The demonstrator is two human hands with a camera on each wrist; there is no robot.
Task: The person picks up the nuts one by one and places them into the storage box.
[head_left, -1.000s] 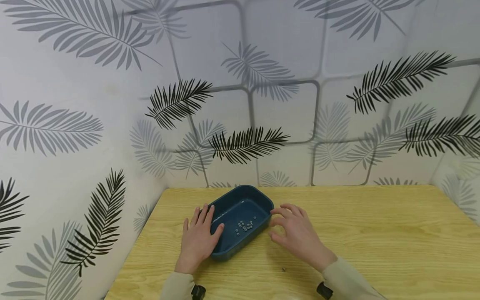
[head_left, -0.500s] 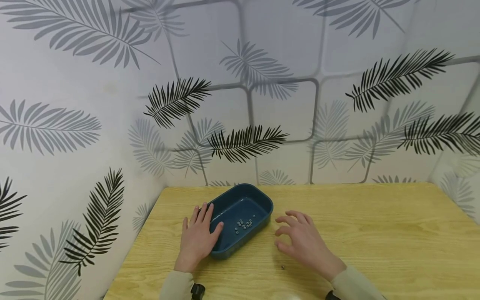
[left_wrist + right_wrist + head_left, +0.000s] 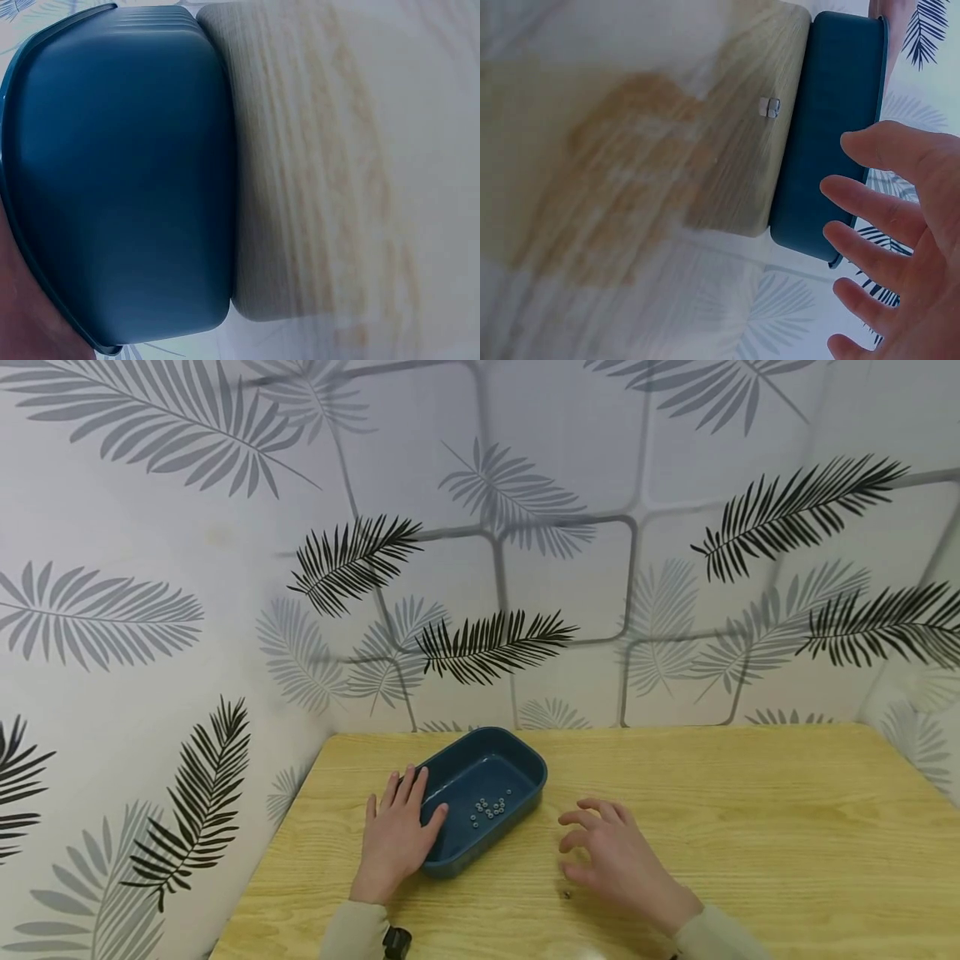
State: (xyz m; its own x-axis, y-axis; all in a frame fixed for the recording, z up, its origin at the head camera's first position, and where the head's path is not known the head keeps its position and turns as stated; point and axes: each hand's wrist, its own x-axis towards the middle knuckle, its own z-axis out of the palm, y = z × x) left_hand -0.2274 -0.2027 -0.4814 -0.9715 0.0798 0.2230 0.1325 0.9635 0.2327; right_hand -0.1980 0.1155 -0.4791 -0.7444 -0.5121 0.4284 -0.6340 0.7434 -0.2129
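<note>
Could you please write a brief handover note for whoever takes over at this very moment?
Left hand: fingers straight, resting against the left side of the blue tray, thumb over its rim.
Right hand: holds nothing, fingers loosely spread, above the wooden table to the right of the tray.
Done: a cluster of small metal nuts lies in the tray.
Left: one small nut lies on the table by the right hand, probably the next one to pick up.

Small pieces (image 3: 489,810) in tray (image 3: 517,756): too tiny to identify
</note>
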